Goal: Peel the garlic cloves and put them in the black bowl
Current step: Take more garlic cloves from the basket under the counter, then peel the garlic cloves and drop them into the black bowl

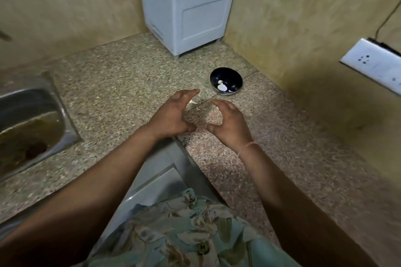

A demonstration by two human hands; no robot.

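Note:
A black bowl [225, 79] sits on the speckled counter near the corner, with white garlic cloves [221, 86] lying inside it. A pale scrap of garlic skin [193, 101] lies on the counter just beyond my left fingers. My left hand [173, 115] and my right hand [231, 123] hover side by side above the counter, a little in front of the bowl. Both have relaxed, spread fingers with the palms facing each other, and neither holds anything. The thumbs nearly meet in the gap between them.
A steel sink [30, 123] is set into the counter at the left. A white plastic cabinet [186, 8] stands in the far corner. A white wall socket [373, 63] with a cord sits on the right wall. The counter's front edge [182, 145] steps inward below my hands.

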